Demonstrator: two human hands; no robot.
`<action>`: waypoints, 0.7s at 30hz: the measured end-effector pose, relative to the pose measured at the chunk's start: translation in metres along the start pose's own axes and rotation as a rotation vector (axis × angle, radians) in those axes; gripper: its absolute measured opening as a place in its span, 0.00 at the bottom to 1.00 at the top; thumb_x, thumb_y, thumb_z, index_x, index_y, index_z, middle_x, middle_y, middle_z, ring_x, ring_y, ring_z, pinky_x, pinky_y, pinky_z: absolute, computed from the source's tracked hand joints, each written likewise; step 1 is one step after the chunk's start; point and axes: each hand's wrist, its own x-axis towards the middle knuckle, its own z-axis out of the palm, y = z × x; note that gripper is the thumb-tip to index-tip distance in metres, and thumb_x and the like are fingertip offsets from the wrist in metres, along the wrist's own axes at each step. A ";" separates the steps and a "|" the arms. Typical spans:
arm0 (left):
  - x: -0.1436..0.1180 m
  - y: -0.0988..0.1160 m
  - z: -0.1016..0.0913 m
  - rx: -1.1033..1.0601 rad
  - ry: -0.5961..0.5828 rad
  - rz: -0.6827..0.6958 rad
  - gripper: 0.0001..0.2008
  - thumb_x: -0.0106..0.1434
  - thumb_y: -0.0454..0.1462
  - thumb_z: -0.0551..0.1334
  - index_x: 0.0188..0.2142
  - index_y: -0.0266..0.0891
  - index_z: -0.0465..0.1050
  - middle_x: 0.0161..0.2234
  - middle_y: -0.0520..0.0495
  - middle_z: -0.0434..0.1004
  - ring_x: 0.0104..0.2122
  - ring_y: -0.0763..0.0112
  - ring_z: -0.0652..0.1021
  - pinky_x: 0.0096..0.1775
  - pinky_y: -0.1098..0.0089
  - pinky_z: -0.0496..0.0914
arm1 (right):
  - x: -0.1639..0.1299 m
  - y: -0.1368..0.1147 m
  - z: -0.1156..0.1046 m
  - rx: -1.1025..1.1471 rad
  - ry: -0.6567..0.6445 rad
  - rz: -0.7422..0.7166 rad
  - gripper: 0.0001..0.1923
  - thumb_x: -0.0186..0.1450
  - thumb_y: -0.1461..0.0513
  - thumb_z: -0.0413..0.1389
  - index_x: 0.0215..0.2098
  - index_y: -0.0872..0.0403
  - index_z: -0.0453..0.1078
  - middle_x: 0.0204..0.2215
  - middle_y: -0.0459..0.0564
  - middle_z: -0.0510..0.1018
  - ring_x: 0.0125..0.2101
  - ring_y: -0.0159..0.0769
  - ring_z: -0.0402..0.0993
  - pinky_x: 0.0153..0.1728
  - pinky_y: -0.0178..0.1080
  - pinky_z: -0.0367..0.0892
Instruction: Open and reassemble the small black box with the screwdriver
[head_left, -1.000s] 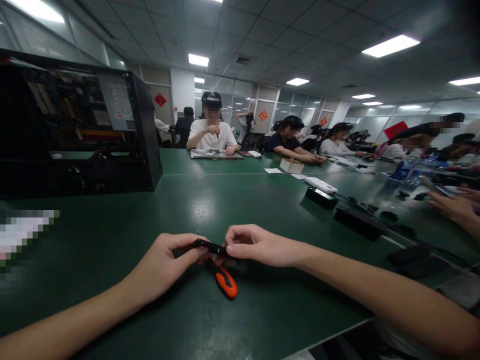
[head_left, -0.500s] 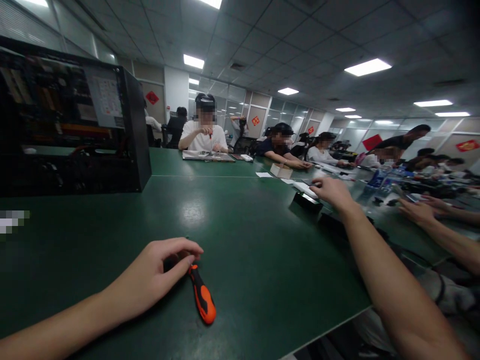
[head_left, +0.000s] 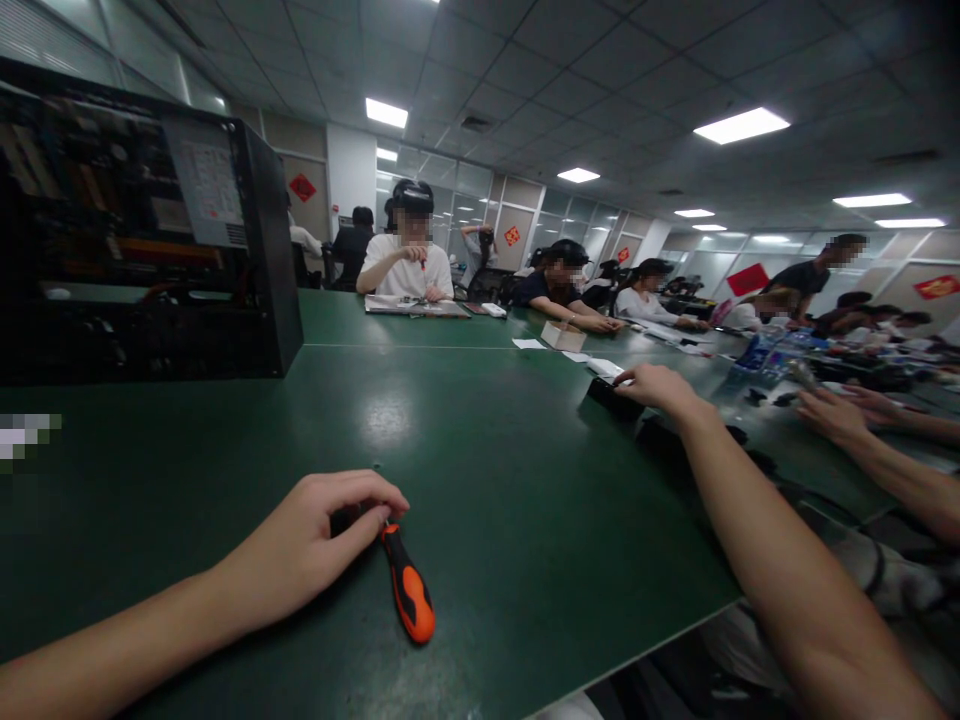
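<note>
The left hand (head_left: 322,545) rests curled on the screwdriver (head_left: 406,591), handle pointing toward the person, while the right hand (head_left: 660,388) reaches far right, fingers seemingly closing on a black box (head_left: 609,396).

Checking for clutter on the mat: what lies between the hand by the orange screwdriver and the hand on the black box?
Nothing: in the head view, only bare green table separates the left hand from the right hand.

Left hand (head_left: 315,545) curled beside orange screwdriver (head_left: 409,597) on green table (head_left: 487,480); right hand (head_left: 660,388) touching black box (head_left: 611,397).
</note>
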 end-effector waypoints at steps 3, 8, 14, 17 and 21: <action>0.001 0.000 0.000 -0.005 -0.004 0.002 0.11 0.69 0.36 0.57 0.40 0.44 0.80 0.37 0.51 0.83 0.37 0.67 0.82 0.40 0.72 0.73 | -0.002 -0.002 0.000 -0.012 0.012 -0.004 0.19 0.70 0.53 0.56 0.55 0.53 0.74 0.48 0.56 0.79 0.48 0.44 0.77 0.48 0.46 0.71; 0.000 0.000 -0.001 -0.006 -0.005 0.013 0.11 0.69 0.36 0.57 0.41 0.45 0.80 0.37 0.51 0.83 0.37 0.68 0.82 0.40 0.72 0.73 | -0.004 -0.009 0.001 -0.018 0.039 0.003 0.21 0.68 0.54 0.55 0.56 0.49 0.76 0.50 0.59 0.80 0.50 0.52 0.77 0.44 0.44 0.70; -0.001 0.000 0.000 0.002 -0.016 0.014 0.12 0.69 0.36 0.57 0.40 0.44 0.80 0.37 0.51 0.83 0.37 0.68 0.82 0.40 0.73 0.73 | 0.000 -0.012 0.002 -0.019 0.013 -0.007 0.17 0.70 0.55 0.54 0.54 0.51 0.76 0.49 0.56 0.80 0.48 0.46 0.77 0.46 0.44 0.70; 0.000 -0.001 0.000 0.003 -0.014 0.024 0.12 0.69 0.36 0.57 0.40 0.43 0.81 0.37 0.50 0.83 0.37 0.68 0.82 0.40 0.72 0.73 | 0.005 -0.012 0.002 -0.033 -0.013 -0.014 0.17 0.71 0.54 0.56 0.53 0.55 0.73 0.50 0.55 0.78 0.48 0.41 0.76 0.51 0.48 0.71; 0.001 0.001 0.000 0.006 -0.014 0.030 0.12 0.69 0.36 0.57 0.40 0.43 0.81 0.37 0.50 0.84 0.36 0.67 0.82 0.39 0.72 0.73 | 0.010 -0.011 0.003 -0.039 -0.021 -0.028 0.17 0.71 0.54 0.57 0.53 0.55 0.71 0.51 0.54 0.75 0.49 0.40 0.75 0.51 0.49 0.72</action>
